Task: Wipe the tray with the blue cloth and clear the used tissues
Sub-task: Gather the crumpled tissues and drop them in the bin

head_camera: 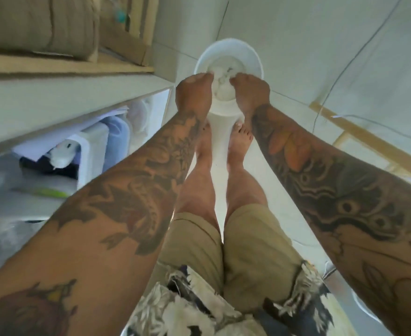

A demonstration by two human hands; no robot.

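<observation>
both fingertips [208,77] hidden, bin [253,54] contents blurred

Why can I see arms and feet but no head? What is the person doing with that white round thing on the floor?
The camera sits on the person's head and looks down, so you see what they see: their own two arms, legs and bare feet, but never their face. The picture bends at the edges because the lens is very wide.

On the floor, just past the toes, stands a white bin. Inside it lie crumpled white tissues. The left hand and the right hand both reach over the bin's near edge, fingers curled down at the tissues. Whether they are gripping or letting go, the picture is too blurry to tell.

To the left are shelves with boxes and bits stored in them. The tray and blue cloth are not in this picture.
</observation>
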